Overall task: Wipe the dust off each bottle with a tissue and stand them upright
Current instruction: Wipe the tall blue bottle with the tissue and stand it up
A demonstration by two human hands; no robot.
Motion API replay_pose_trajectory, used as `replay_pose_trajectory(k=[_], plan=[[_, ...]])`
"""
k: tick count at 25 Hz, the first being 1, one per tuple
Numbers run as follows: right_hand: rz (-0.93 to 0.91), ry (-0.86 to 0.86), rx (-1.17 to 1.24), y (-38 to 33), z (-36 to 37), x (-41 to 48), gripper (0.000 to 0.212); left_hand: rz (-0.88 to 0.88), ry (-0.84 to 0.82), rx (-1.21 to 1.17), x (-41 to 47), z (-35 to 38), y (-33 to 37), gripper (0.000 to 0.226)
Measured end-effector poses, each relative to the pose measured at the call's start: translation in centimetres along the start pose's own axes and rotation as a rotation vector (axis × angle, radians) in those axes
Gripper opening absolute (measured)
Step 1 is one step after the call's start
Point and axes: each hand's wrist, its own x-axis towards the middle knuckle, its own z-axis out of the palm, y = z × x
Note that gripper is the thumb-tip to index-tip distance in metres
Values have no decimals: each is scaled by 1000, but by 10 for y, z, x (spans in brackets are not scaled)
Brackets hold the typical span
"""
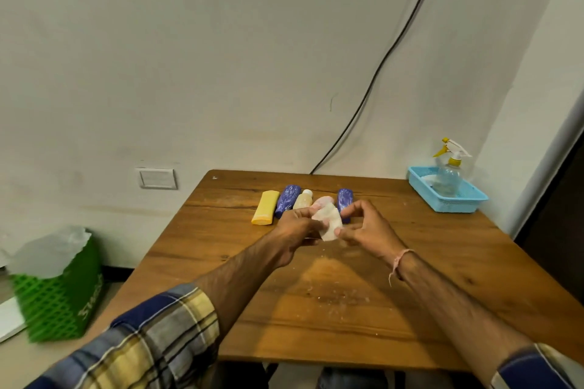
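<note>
1. Two sleeves in blue and yellow check (151, 341) are at the near edge, and the bare forearms reach over the wooden bench (347, 331).
2. Some small white crumbs (335, 297) lie on the bench in the middle, under the arms.
3. The left hand (295, 230) has its fingers curled and pinches one side of a crumpled white tissue (328, 223). The right hand (363, 227) holds the other side with its thumb tip at the lower corner, and its fingers are curved above. The tissue is off the bench, between both hands.
4. Just behind the hands, five bottles lie on their sides in one row: a yellow bottle (265, 208), a purple bottle (287, 200), a cream bottle with white cap (303, 199), a pink bottle (322, 200) partly hidden by the tissue, and a second purple bottle (345, 197) partly behind the right fingers.
5. At the far right corner stands a blue basket (452, 204). In it a clear spray bottle (450, 177) stands upright, with a yellow collar. Something white lies beside it; I cannot tell what.
6. On the floor at the left is a green bin (60, 294) lined with a pale plastic bag (50, 249). Its inside is not visible.
</note>
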Motion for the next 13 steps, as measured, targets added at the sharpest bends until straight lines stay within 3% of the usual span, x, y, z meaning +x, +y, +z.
replay_pose_trajectory(k=[3,5,9,13], plan=[[-10,-149,39,-6,1,-11,71,52,-43,223,-11,-6,2,22],[0,-193,53,-3,3,-15,71,55,-81,318,-11,-4,1,22],[101,-15,-6,28,3,-5,47,18,-40,319,6,4,-13,30],[322,152,226,75,0,8,49,-41,103,435,48,24,-37,23]])
